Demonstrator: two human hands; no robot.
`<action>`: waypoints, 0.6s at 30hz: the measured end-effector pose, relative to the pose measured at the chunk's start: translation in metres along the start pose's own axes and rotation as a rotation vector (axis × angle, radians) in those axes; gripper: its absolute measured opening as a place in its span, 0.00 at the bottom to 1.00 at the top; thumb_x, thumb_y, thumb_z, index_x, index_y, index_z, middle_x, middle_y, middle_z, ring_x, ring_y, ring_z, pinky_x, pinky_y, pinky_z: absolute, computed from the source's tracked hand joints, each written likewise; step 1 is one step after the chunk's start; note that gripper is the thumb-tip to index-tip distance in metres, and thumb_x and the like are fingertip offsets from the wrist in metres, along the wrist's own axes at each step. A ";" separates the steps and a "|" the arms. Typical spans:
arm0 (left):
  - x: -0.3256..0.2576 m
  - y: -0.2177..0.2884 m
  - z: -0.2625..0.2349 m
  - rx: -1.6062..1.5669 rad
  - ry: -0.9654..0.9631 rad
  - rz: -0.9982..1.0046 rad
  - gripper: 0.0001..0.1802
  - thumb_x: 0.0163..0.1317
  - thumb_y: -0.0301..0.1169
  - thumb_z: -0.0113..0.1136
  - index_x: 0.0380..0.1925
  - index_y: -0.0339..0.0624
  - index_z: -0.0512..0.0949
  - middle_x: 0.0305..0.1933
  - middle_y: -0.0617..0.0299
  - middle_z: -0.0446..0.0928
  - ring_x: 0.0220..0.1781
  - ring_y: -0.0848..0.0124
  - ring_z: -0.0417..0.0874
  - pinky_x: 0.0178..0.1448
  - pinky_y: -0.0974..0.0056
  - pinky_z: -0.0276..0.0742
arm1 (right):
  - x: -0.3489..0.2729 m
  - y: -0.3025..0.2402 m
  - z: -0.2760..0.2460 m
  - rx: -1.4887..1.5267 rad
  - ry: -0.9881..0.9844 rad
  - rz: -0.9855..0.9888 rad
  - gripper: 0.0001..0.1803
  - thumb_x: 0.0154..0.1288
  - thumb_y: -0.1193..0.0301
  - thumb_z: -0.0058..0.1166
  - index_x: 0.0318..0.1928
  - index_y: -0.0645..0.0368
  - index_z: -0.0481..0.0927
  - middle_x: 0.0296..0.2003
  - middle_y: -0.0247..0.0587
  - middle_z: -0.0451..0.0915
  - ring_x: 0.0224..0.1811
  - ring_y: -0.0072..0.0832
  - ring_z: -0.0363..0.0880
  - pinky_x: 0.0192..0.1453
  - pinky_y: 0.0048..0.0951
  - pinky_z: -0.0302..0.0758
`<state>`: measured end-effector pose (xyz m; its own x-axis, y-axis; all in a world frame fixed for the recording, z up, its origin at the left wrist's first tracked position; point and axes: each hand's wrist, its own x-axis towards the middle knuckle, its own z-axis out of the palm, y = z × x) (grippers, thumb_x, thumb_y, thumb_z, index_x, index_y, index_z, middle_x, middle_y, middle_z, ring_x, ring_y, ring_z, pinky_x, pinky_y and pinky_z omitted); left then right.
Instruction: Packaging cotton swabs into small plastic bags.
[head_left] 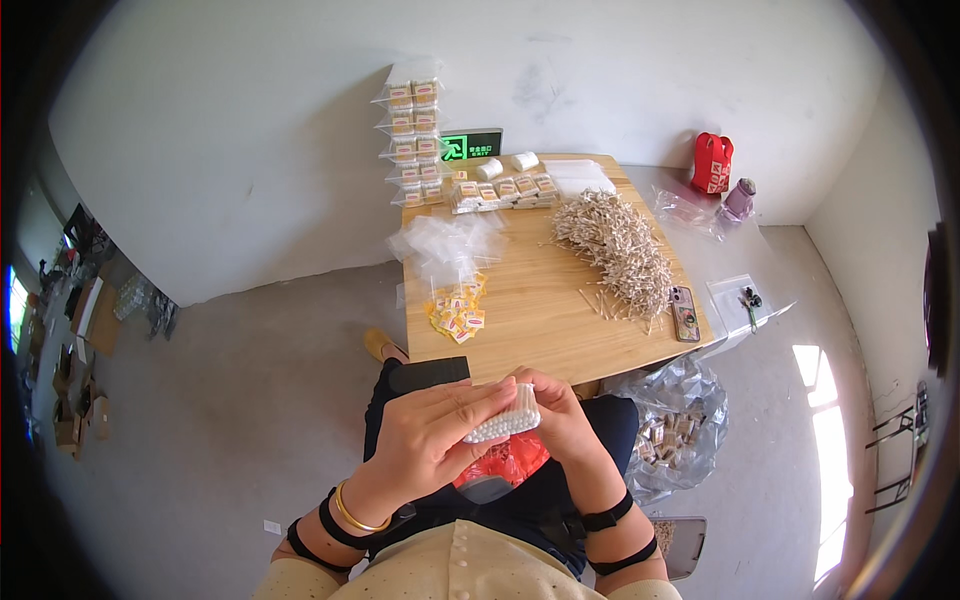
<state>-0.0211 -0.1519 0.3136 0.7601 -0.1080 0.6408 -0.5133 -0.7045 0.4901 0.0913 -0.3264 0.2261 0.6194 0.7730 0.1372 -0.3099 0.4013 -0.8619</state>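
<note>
**Bundle of cotton swabs [503, 424] clasped between left hand [428, 428] and right hand [562, 418]**

In the head view, the person holds the bundle above the lap, just short of the near edge of the wooden desk [530, 270]. Its white tips face back toward the body. The left hand's grip is closed on it, fingers laid across the top and thumb below; the right hand's grip is together on the other end, its fingertips partly hidden. Under the hands, a red plastic bag [512, 460] lies on the lap.

On the desk, a large heap of loose swabs [615, 245] spreads along the right side, with a phone [685, 314] just beside it near the edge. To the left, small yellow cards [458, 312] lie in a pile, next to clear plastic bags [450, 240]. Filled packs [505, 192] sit in rows toward the back, and a tall stack of packs [414, 148] rises at the far left corner. A red bag [712, 165] and a purple container [739, 200] stand on a grey surface [690, 235] to the right. On the floor, a large clear bag [690, 425] contains more packs.
</note>
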 end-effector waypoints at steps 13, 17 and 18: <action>-0.004 -0.014 0.015 -0.040 0.095 -0.013 0.40 0.63 0.21 0.68 0.75 0.37 0.62 0.52 0.48 0.88 0.45 0.60 0.92 0.51 0.63 0.86 | 0.008 0.004 -0.005 -0.276 0.048 0.047 0.05 0.74 0.76 0.59 0.46 0.63 0.83 0.42 0.31 0.82 0.49 0.20 0.79 0.59 0.26 0.74; -0.012 -0.043 0.015 -0.421 0.206 -0.545 0.33 0.66 0.21 0.66 0.71 0.39 0.68 0.45 0.58 0.83 0.44 0.72 0.87 0.50 0.66 0.83 | 0.017 0.005 -0.010 -0.334 0.069 0.043 0.05 0.76 0.74 0.52 0.43 0.62 0.79 0.37 0.29 0.78 0.45 0.19 0.76 0.53 0.22 0.73; -0.014 -0.053 0.018 -0.632 0.197 -0.677 0.32 0.67 0.23 0.66 0.70 0.40 0.68 0.47 0.60 0.82 0.46 0.74 0.85 0.52 0.66 0.82 | 0.020 0.006 -0.012 -0.352 0.075 0.038 0.05 0.76 0.74 0.52 0.43 0.62 0.79 0.37 0.29 0.78 0.45 0.19 0.76 0.53 0.22 0.73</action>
<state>0.0030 -0.1262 0.2681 0.9243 0.3452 0.1628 -0.1523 -0.0574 0.9867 0.1105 -0.3143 0.2184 0.6673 0.7408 0.0774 -0.0738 0.1692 -0.9828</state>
